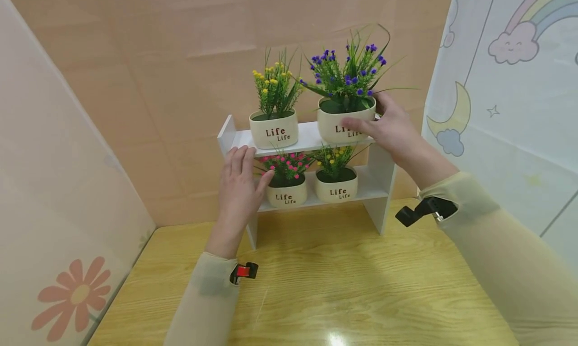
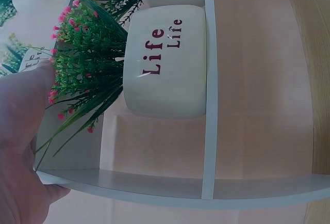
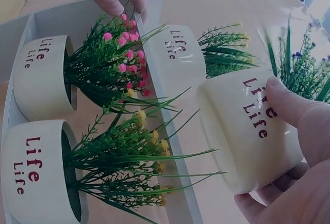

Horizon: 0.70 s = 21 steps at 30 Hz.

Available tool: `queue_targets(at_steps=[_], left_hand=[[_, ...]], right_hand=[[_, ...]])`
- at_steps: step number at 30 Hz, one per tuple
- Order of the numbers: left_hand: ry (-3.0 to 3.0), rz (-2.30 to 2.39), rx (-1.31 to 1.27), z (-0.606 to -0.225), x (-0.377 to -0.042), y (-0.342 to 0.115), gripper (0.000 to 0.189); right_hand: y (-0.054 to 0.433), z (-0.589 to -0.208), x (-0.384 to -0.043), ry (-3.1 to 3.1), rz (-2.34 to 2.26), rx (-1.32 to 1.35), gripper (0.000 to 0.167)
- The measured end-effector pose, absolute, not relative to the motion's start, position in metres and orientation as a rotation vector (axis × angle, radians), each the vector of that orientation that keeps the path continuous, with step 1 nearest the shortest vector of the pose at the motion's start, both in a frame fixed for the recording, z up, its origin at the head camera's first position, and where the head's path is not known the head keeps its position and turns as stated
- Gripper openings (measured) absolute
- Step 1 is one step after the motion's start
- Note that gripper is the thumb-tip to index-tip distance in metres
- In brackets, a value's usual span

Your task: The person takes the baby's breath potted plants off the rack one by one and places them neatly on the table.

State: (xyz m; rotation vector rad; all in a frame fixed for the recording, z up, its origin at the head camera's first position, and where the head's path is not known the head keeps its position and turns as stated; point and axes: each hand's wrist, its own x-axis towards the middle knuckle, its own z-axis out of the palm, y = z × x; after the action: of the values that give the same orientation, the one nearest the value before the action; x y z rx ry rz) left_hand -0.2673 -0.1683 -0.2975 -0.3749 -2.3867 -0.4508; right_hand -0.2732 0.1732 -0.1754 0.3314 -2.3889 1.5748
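My right hand grips a cream pot of purple flowers, thumb on its lettered front and fingers round the far side. This pot is at the right of the top board of a white two-tier shelf; in the right wrist view its base looks slightly off the board. At the shelf's upper left corner, my left hand holds the edge, with a fingertip past the side panel in the left wrist view. A cream pot of yellow flowers stands on the top board, left of the purple one.
On the lower board stand a pot of pink flowers and another pot of yellow flowers. The shelf rests on a wood-grain table. A tan cloth backdrop hangs behind, with printed panels at both sides.
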Motion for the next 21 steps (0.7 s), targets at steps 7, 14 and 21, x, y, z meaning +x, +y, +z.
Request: queue_targets(at_steps=[7,14,21], left_hand=[[-2.401,-0.454,-0.366,-0.300,-0.268,-0.171,0.075],[-2.395,-0.435,-0.362,-0.302,-0.269,-0.173,0.075],[-2.378,-0.427,-0.369,-0.301,-0.272,-0.170,0.075]], right_hand=[[0.172,-0.179,-0.264,-2.350,1.624,0.395,0.085],[0.175,-0.187,-0.251,-2.331,1.669,0.427,0.081],[0.185,-0.198,-0.234,-2.383,1.600,0.378,0.082]])
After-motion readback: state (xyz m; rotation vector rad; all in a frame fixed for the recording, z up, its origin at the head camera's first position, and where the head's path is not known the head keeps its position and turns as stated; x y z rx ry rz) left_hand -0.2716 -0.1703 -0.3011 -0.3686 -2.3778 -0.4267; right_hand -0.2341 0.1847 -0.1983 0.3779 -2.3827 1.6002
